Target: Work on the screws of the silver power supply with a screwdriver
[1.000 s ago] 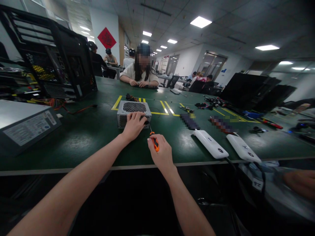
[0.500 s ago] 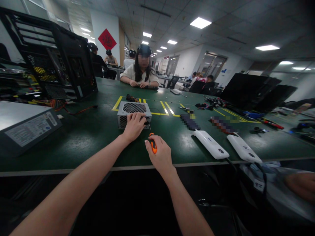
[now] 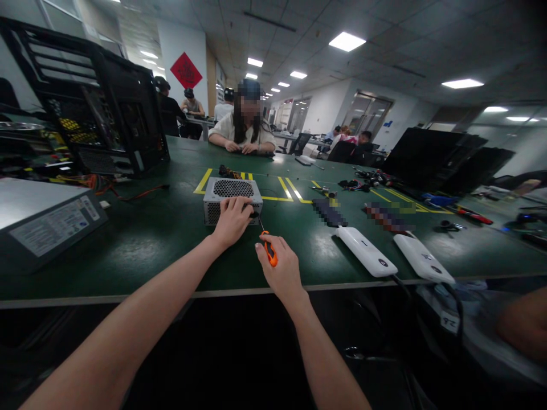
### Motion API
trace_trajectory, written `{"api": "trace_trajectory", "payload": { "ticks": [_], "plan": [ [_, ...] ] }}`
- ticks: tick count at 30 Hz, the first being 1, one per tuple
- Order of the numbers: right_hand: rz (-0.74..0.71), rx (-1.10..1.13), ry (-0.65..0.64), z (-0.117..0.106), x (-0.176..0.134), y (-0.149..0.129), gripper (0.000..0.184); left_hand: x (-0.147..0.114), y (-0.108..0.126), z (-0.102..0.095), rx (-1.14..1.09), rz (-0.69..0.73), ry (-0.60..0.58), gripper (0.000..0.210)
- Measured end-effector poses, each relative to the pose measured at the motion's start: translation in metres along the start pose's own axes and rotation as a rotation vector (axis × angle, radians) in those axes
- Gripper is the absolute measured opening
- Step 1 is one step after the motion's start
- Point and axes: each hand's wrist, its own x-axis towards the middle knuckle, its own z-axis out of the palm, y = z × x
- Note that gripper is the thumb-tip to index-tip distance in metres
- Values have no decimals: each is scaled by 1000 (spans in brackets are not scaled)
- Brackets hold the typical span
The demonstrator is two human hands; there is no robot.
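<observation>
A grey metal power supply unit (image 3: 212, 193) with perforated faces stands on the green table in front of me. My left hand (image 3: 233, 219) lies against its near face with bent fingers, steadying it. By those fingertips is a small black part (image 3: 255, 215), partly covered, so I cannot tell what it is. An orange and black screwdriver (image 3: 270, 253) is gripped in my right hand (image 3: 282, 265). Its thin shaft slants up to the near right side of the unit. Whether the tip touches a screw is too small to see.
At left stand a black computer case (image 3: 123, 114) and a larger labelled power supply (image 3: 55, 225). White power banks (image 3: 367, 251) lie to the right near the table edge. Cables (image 3: 371, 177) and dark monitors (image 3: 431, 154) sit further right. A co-worker (image 3: 243, 128) sits opposite.
My right hand has shifted slightly right, and the screwdriver handle leans a little further that way. My left hand and the power supply unit stay practically in place.
</observation>
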Motion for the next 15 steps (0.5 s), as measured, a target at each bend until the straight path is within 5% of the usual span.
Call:
{"api": "trace_trajectory", "payload": {
  "ticks": [15],
  "plan": [
    [44,24,36,-1,-3,5,19,0,0,0,1,0,1,14]
  ]
}}
